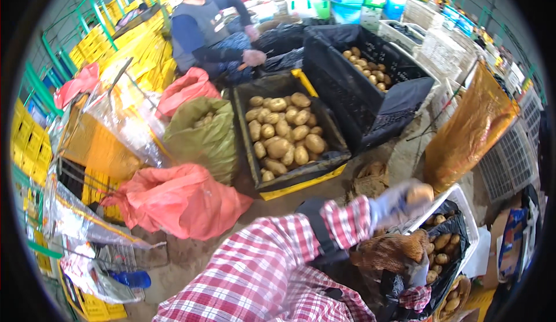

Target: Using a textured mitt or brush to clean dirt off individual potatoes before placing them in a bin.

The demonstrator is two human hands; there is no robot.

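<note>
My left hand (396,204), in a pale glove, is raised over the near end of a white plastic crate (471,235) and grips a potato (420,193); motion blurs it. Lower down, my gloved right hand (418,270) is at a brown mesh bag (388,249) and appears to hold its edge. The bag partly covers that hand's fingers. Loose potatoes (442,257) lie in the crate on a black plastic liner, just right of the mesh bag.
A yellow crate (299,182) lined in black holds many potatoes; beyond it stands a taller black-lined crate (347,100). Pink sacks (182,200) and a green sack (204,135) stand left. An orange mesh sack (471,126) leans at right. A co-worker (208,26) sits opposite.
</note>
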